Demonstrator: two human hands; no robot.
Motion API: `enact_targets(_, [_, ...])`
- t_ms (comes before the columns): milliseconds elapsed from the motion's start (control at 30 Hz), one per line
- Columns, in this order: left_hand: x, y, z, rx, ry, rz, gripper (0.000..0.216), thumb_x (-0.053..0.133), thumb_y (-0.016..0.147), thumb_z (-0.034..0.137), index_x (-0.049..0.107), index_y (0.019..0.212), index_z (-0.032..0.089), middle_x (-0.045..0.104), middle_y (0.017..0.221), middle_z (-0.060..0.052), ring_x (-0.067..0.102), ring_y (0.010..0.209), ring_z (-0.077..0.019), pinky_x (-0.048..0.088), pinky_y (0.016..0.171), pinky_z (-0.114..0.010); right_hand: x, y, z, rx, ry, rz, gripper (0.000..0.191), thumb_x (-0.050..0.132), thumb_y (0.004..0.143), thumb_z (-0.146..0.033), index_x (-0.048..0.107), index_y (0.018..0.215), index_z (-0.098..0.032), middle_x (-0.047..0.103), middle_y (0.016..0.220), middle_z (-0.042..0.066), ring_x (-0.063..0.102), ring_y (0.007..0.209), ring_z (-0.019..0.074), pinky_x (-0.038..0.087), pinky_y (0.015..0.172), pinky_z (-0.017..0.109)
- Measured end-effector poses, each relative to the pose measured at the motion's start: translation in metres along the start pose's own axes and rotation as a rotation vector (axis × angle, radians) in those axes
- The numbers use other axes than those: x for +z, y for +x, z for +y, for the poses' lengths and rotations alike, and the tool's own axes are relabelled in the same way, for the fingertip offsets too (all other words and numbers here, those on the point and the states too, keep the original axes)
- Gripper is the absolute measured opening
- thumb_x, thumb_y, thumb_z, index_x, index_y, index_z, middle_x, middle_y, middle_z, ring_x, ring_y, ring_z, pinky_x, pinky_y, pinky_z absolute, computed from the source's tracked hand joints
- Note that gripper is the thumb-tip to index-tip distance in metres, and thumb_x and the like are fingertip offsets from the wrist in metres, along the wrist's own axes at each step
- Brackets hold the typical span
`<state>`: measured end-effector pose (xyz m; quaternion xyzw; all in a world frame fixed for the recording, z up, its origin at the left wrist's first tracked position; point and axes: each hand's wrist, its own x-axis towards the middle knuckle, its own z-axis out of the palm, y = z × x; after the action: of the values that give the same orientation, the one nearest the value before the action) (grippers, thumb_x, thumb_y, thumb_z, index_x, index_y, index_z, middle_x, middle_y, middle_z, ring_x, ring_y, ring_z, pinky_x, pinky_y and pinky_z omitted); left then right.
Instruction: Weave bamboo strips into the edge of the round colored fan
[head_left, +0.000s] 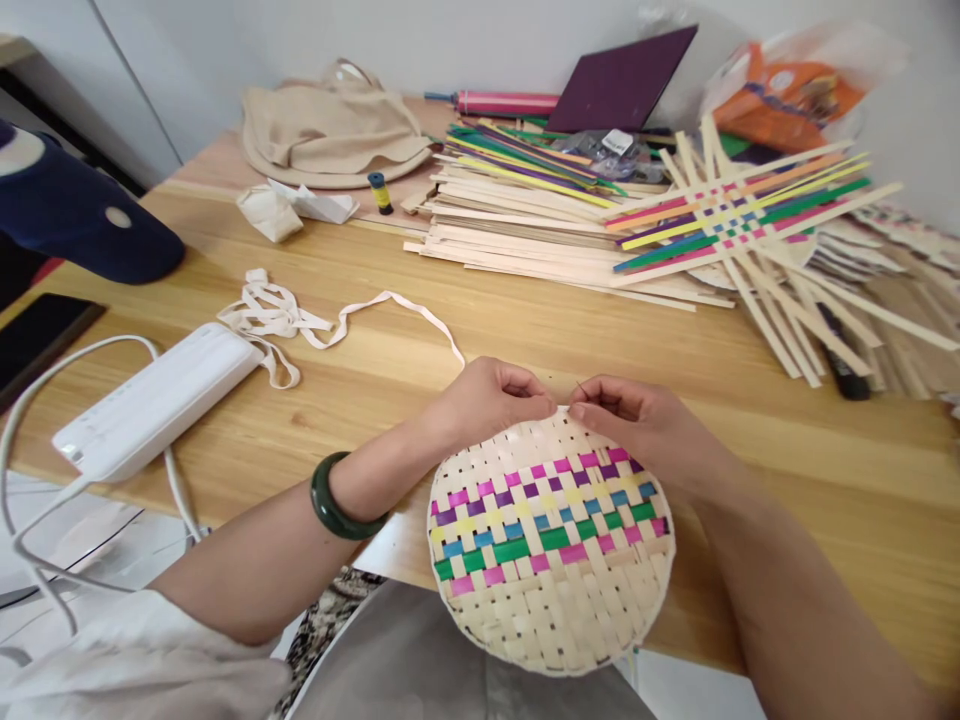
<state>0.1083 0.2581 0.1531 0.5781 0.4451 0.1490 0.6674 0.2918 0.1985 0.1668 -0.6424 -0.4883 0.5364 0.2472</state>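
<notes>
A round woven bamboo-strip disc [555, 540] is tilted toward me at the table's front edge, its lower part over my lap. Bands of pink, purple, yellow, blue and green cross its pale weave, and a pale binding runs round its rim. My left hand [502, 400] pinches the disc's top edge, fingers closed. Close beside it, my right hand [630, 415] is closed at the same edge, with a thin dark needle [579, 388] showing at its fingertips. A pale fabric tape [390, 297] runs from a loose heap on the table to behind my left hand.
A white power strip [161, 400] with cables lies left, near a phone [45, 340] and a dark blue object [82, 205]. Behind are a thread spool [380, 193], a beige hat [330, 130], flat strips [517, 235] and a partly woven piece [739, 220] at right.
</notes>
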Motion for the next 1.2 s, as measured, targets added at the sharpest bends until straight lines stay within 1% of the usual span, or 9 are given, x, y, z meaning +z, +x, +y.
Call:
enact_targets(100, [-0.003,-0.001,0.002,0.005,-0.037,0.025,0.016,0.067,0.071,0.03,0.067,0.068,0.014,0.06,0.062,0.001,0.048,0.05,-0.0051,0.034,0.045,-0.017,-0.004,-0.001,-0.001,0.05,0.092,-0.029,0.027,0.065,0.077,-0.046,0.06,0.08,-0.02,0.053,0.069,-0.002,0.048,0.058,0.0091,0.037,0.05,0.021])
enact_targets(200, [-0.004,0.0,0.003,0.01,-0.097,0.046,0.016,0.067,0.071,0.029,0.066,0.068,0.013,0.059,0.062,0.001,0.048,0.051,-0.0048,0.034,0.046,-0.016,-0.004,-0.002,-0.001,0.051,0.14,-0.021,0.031,0.068,0.073,-0.048,0.059,0.079,-0.019,0.051,0.067,-0.003,0.047,0.057,0.0083,0.038,0.05,0.02])
enact_targets(367, [-0.005,0.003,-0.001,0.005,-0.196,-0.013,0.017,0.068,0.072,0.026,0.069,0.085,0.015,0.066,0.071,-0.001,0.055,0.057,-0.007,0.042,0.054,-0.018,-0.001,-0.001,0.0,0.012,0.175,-0.007,0.033,0.069,0.072,-0.048,0.055,0.076,-0.018,0.048,0.068,-0.003,0.043,0.056,0.007,0.037,0.048,0.019])
enact_targets(467, [-0.007,0.005,-0.002,0.01,-0.208,-0.037,0.016,0.069,0.072,0.027,0.07,0.081,0.014,0.068,0.077,-0.003,0.059,0.063,-0.0079,0.045,0.06,-0.019,-0.001,0.0,0.002,-0.001,0.18,0.005,0.032,0.069,0.073,-0.047,0.055,0.075,-0.018,0.047,0.067,-0.003,0.041,0.056,0.0066,0.037,0.048,0.019])
enact_targets(600, [-0.01,0.005,-0.002,-0.003,-0.265,-0.066,0.022,0.072,0.071,0.033,0.071,0.085,0.015,0.07,0.081,-0.004,0.06,0.065,-0.0088,0.046,0.062,-0.021,-0.002,0.001,0.003,-0.017,0.186,0.033,0.033,0.07,0.072,-0.047,0.055,0.075,-0.018,0.047,0.067,-0.003,0.041,0.056,0.0072,0.037,0.047,0.019])
enact_targets(700, [-0.011,0.005,-0.004,-0.003,-0.278,-0.077,0.028,0.074,0.068,0.037,0.071,0.085,0.015,0.069,0.077,-0.003,0.059,0.062,-0.0088,0.046,0.061,-0.022,-0.001,0.0,0.001,-0.018,0.19,0.039,0.033,0.069,0.072,-0.048,0.055,0.075,-0.018,0.046,0.066,-0.003,0.041,0.055,0.0073,0.036,0.046,0.019])
enact_targets(833, [-0.009,0.005,-0.006,0.012,-0.24,-0.028,0.029,0.074,0.066,0.041,0.068,0.077,0.014,0.064,0.069,0.0,0.054,0.056,-0.007,0.042,0.055,-0.02,0.0,-0.002,0.001,-0.027,0.156,0.045,0.031,0.067,0.075,-0.047,0.055,0.075,-0.019,0.048,0.067,-0.003,0.042,0.057,0.0076,0.037,0.047,0.019])
enact_targets(1000, [-0.007,0.005,-0.005,-0.003,-0.212,-0.028,0.023,0.07,0.069,0.037,0.067,0.074,0.014,0.061,0.067,0.002,0.052,0.055,-0.0059,0.039,0.053,-0.018,0.001,-0.002,0.001,-0.034,0.131,0.039,0.03,0.064,0.078,-0.048,0.055,0.076,-0.019,0.048,0.069,-0.002,0.043,0.058,0.0082,0.038,0.047,0.019])
enact_targets(1200, [-0.012,0.003,-0.002,-0.028,-0.199,-0.056,0.021,0.07,0.069,0.035,0.068,0.076,0.015,0.063,0.07,0.001,0.054,0.057,-0.0066,0.041,0.054,-0.018,0.0,-0.002,0.001,-0.038,0.136,0.039,0.031,0.065,0.077,-0.049,0.055,0.076,-0.019,0.047,0.069,-0.002,0.042,0.057,0.008,0.038,0.047,0.019])
